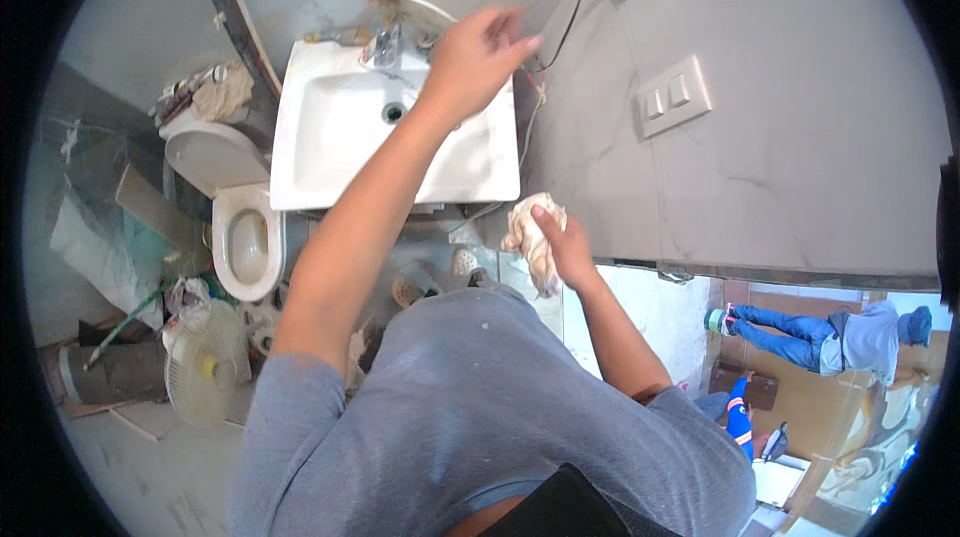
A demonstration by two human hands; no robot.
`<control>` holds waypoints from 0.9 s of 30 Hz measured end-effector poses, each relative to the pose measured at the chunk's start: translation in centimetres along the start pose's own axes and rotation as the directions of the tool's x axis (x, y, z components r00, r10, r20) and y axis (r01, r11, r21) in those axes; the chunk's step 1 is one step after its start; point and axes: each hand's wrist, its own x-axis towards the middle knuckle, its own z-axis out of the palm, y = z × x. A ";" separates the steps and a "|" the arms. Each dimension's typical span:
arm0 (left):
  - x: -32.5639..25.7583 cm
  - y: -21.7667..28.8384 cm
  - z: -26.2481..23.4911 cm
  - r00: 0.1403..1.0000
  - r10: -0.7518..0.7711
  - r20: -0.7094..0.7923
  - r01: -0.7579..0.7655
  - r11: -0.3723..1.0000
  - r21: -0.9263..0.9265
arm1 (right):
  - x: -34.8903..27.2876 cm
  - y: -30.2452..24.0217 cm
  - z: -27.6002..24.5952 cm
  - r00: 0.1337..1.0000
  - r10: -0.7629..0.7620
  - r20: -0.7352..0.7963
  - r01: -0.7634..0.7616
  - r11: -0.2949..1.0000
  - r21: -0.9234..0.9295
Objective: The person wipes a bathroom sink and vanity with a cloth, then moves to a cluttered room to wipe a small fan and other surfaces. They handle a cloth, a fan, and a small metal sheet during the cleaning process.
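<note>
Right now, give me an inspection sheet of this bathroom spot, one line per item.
Surface: white washbasin mounted against a grey marbled wall; bowl looks bare.
Job's things: crumpled pale cloth; metal tap at the basin's back edge.
Clutter: white toilet, small fan on the floor, bundled rags and sheets at the left.
Hands: left hand raised over the basin's back corner near the tap, fingers loose, holding nothing visible; right hand gripping the cloth.
Cables: dark cable running from a wall socket down toward the basin.
Surroundings: double wall switch; another person beyond the doorway.
</note>
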 end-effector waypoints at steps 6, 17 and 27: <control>16.9 1.8 9.7 0.938 0.261 0.229 -0.346 0.657 0.669 | -1.6 2.3 -0.7 0.997 -0.059 0.040 0.052 0.985 0.163; 21.5 1.2 12.4 0.920 0.033 0.391 -0.339 0.566 0.751 | 1.3 -0.4 -4.6 0.973 -0.194 0.123 0.167 0.966 0.199; 11.9 2.6 0.9 0.963 -0.034 0.268 -0.088 0.898 0.431 | 2.2 0.2 -5.1 0.996 -0.075 -0.038 0.076 0.997 0.027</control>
